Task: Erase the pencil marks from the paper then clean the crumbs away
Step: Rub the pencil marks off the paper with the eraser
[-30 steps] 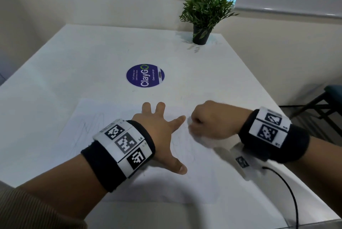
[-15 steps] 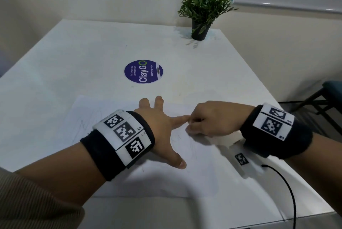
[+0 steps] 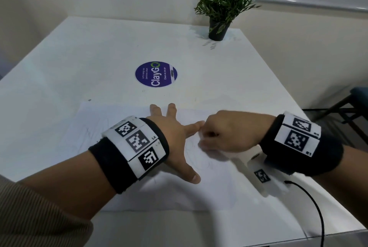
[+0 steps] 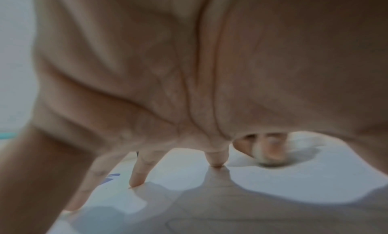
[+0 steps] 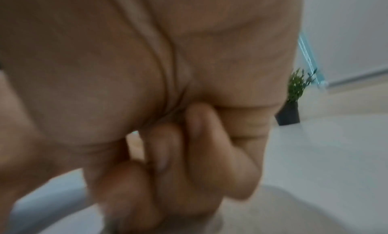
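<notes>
A white sheet of paper (image 3: 179, 197) lies on the white table (image 3: 79, 57), with faint pencil scribbles (image 3: 199, 159) near its middle and more at its left (image 3: 87, 133). My left hand (image 3: 175, 141) presses flat on the sheet, fingers splayed and fingertips (image 4: 136, 182) down on the paper. Just right of its index finger, my right hand (image 3: 225, 133) is curled into a fist with its knuckles up. It pinches a small whitish eraser (image 4: 269, 158) down against the paper. From the head view the eraser is hidden under the fist.
A round purple ClayGo sticker (image 3: 156, 74) sits mid-table and a potted plant (image 3: 221, 7) stands at the far edge. Under my right wrist hang a white tagged device (image 3: 258, 175) and a black cable (image 3: 310, 203). A chair (image 3: 354, 103) stands off the table's right side.
The right fist has shifted slightly back and forth over the same patch of paper, close to the left index finger. The left hand has stayed spread on the sheet.
</notes>
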### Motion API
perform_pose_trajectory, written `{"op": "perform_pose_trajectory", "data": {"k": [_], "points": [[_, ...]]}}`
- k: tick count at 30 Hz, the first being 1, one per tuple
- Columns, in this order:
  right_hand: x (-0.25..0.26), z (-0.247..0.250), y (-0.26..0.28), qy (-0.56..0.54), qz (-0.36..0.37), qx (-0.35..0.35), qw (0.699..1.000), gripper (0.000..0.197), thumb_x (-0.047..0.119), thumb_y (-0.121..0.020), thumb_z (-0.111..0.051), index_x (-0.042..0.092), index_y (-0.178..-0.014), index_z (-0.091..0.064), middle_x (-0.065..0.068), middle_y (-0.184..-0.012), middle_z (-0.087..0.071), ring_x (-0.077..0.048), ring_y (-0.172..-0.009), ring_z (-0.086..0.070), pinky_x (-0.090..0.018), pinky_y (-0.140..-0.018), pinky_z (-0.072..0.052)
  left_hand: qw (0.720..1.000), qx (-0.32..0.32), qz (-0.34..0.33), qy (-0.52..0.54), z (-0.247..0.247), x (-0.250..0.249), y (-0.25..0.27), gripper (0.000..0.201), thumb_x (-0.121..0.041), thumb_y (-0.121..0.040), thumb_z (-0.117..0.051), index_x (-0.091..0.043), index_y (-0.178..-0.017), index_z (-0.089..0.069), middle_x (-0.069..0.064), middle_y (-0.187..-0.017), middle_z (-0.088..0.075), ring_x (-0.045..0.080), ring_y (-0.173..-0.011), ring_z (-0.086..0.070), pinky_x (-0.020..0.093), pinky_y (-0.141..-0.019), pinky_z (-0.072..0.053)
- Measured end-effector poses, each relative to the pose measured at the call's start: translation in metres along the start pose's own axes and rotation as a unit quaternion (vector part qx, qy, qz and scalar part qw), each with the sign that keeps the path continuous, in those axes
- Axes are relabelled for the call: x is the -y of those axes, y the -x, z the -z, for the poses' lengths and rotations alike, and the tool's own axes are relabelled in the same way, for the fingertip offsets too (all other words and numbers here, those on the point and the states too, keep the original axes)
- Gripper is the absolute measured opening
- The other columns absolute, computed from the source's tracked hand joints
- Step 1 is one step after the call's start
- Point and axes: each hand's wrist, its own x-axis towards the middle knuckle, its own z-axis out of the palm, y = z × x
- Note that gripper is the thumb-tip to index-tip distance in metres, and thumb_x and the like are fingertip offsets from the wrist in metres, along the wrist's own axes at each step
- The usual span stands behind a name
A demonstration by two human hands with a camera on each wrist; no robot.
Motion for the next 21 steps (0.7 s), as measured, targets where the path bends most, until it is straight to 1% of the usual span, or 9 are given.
{"op": "perform_pose_trajectory", "data": {"k": [2, 5, 7, 10, 11, 14, 17, 19, 21], "points": [[0.002, -0.002, 0.003, -0.017, 0.004, 0.023, 1.0, 0.045, 0.038, -0.1, -0.055, 0.019, -0.059, -0.062, 0.001, -0.063, -0.064, -0.013, -0.06, -0.056, -0.036, -0.071, -0.054, 1.0, 0.002, 0.001, -0.002, 0.0, -0.001, 0.0, 0.133, -0.098, -0.047, -0.065, -0.071, -0.14, 0.026, 0.017, -0.167, 0.021, 0.06, -0.148, 0.011, 0.068, -0.11, -0.035], [-0.015, 0.008, -0.004, 0.002, -0.047, -0.036, 0.998, 0.046, 0.041, -0.102, -0.053, 0.012, -0.067, -0.064, -0.002, -0.064, -0.061, -0.02, -0.065, -0.056, -0.042, -0.072, -0.054, 1.0, 0.009, 0.003, 0.002, 0.001, 0.0, 0.001, 0.133, -0.097, -0.049, -0.066, -0.069, -0.142, 0.026, 0.017, -0.167, 0.024, 0.059, -0.149, 0.011, 0.069, -0.113, -0.031], [-0.01, 0.003, -0.004, 0.01, -0.041, -0.047, 0.998, 0.046, 0.039, -0.103, -0.051, 0.009, -0.069, -0.06, -0.003, -0.065, -0.062, -0.022, -0.064, -0.055, -0.046, -0.075, -0.055, 1.0, 0.009, 0.003, 0.005, 0.002, 0.0, 0.001, 0.133, -0.097, -0.05, -0.067, -0.069, -0.142, 0.025, 0.017, -0.166, 0.025, 0.059, -0.149, 0.012, 0.068, -0.113, -0.032], [0.006, -0.006, 0.005, -0.009, 0.005, 0.021, 1.0, 0.043, 0.037, -0.1, -0.054, 0.015, -0.063, -0.061, 0.0, -0.066, -0.066, -0.013, -0.061, -0.057, -0.036, -0.072, -0.055, 1.0, 0.011, 0.002, 0.002, 0.001, -0.001, 0.0, 0.133, -0.096, -0.05, -0.067, -0.069, -0.142, 0.024, 0.018, -0.166, 0.025, 0.06, -0.149, 0.01, 0.068, -0.111, -0.034], [0.002, -0.003, 0.002, -0.014, -0.003, 0.015, 1.0, 0.043, 0.037, -0.1, -0.055, 0.015, -0.064, -0.063, 0.001, -0.064, -0.065, -0.013, -0.062, -0.056, -0.033, -0.069, -0.052, 1.0, 0.011, 0.002, -0.001, 0.001, -0.001, 0.0, 0.133, -0.097, -0.05, -0.067, -0.069, -0.142, 0.025, 0.018, -0.166, 0.025, 0.06, -0.149, 0.009, 0.068, -0.112, -0.034], [-0.012, 0.008, -0.01, 0.005, -0.051, -0.05, 0.997, 0.046, 0.037, -0.103, -0.051, 0.011, -0.068, -0.063, -0.002, -0.065, -0.061, -0.022, -0.068, -0.057, -0.034, -0.065, -0.047, 1.0, 0.01, 0.002, 0.003, 0.002, 0.0, 0.0, 0.133, -0.097, -0.049, -0.066, -0.069, -0.142, 0.025, 0.018, -0.167, 0.023, 0.06, -0.149, 0.008, 0.069, -0.113, -0.031], [0.004, 0.0, -0.012, 0.008, -0.001, 0.001, 1.0, 0.042, 0.036, -0.101, -0.051, 0.015, -0.068, -0.065, -0.005, -0.073, -0.069, -0.025, -0.074, -0.065, -0.037, -0.073, -0.054, 1.0, 0.013, 0.002, 0.008, 0.003, -0.001, 0.0, 0.129, -0.095, -0.05, -0.068, -0.071, -0.143, 0.018, 0.017, -0.167, 0.024, 0.059, -0.149, 0.009, 0.066, -0.112, -0.035], [0.008, -0.001, -0.009, -0.016, 0.007, 0.04, 0.999, 0.042, 0.036, -0.098, -0.054, 0.015, -0.063, -0.064, -0.004, -0.07, -0.068, -0.024, -0.069, -0.063, -0.041, -0.075, -0.055, 1.0, 0.014, 0.002, 0.008, 0.002, -0.001, 0.0, 0.128, -0.095, -0.05, -0.068, -0.071, -0.143, 0.016, 0.016, -0.167, 0.024, 0.059, -0.15, 0.008, 0.065, -0.112, -0.036], [-0.005, 0.009, -0.012, -0.02, -0.04, -0.004, 0.999, 0.045, 0.035, -0.099, -0.055, 0.015, -0.059, -0.06, 0.001, -0.06, -0.059, -0.019, -0.059, -0.054, -0.04, -0.069, -0.052, 1.0, 0.009, -0.001, 0.006, 0.002, -0.001, 0.001, 0.131, -0.096, -0.049, -0.067, -0.07, -0.142, 0.021, 0.018, -0.167, 0.024, 0.06, -0.149, 0.008, 0.066, -0.113, -0.034]]}}
